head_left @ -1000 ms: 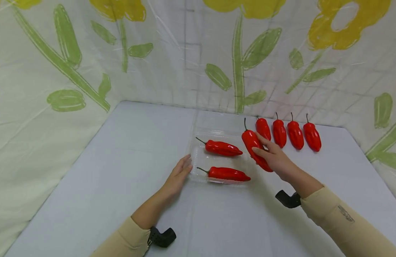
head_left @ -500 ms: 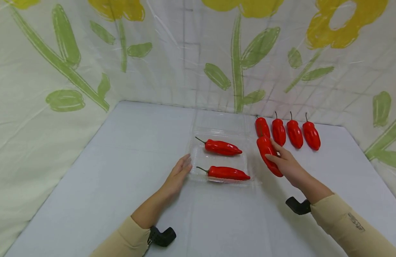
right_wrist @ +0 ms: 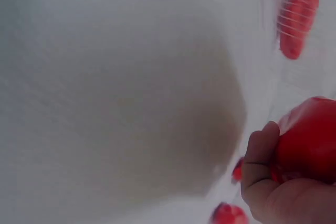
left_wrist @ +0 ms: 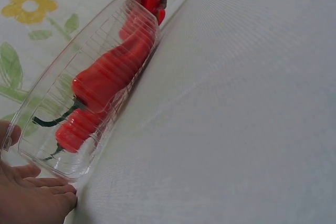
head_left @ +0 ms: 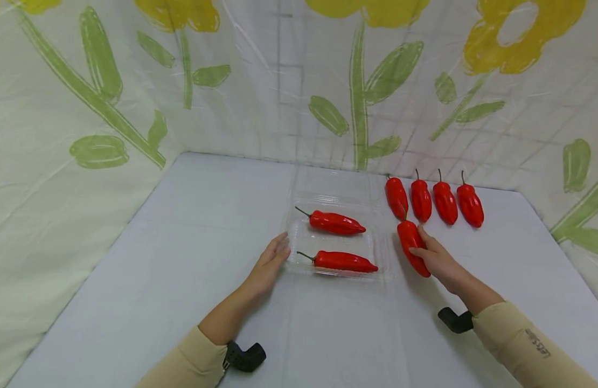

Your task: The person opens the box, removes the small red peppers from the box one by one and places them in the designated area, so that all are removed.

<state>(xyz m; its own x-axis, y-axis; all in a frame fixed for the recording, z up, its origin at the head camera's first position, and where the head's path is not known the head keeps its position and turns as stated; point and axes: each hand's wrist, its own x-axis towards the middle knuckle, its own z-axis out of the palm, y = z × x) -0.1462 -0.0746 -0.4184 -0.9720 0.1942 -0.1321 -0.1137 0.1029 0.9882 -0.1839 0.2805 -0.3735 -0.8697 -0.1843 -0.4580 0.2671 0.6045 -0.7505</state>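
Note:
Two red chili peppers, the rear one (head_left: 336,222) and the front one (head_left: 345,261), lie crosswise in a clear plastic clamshell box (head_left: 306,241) with its lid (head_left: 323,180) folded back. My left hand (head_left: 269,264) rests against the box's left end, fingers fairly straight; the left wrist view shows its thumb at the rim (left_wrist: 11,121). My right hand (head_left: 437,258) grips another red chili pepper (head_left: 411,245) by its side, just right of the box, stem pointing away. That pepper (right_wrist: 310,140) partly hides the fingers in the right wrist view.
Several red chili peppers (head_left: 445,203) stand in a row at the back right of the white table (head_left: 192,231), stems toward the back. Behind rises a white curtain (head_left: 255,108) with printed yellow flowers.
My right hand has carried its pepper rightward and toward me, from the box's right edge to beside it. My left hand and the box stay where they were.

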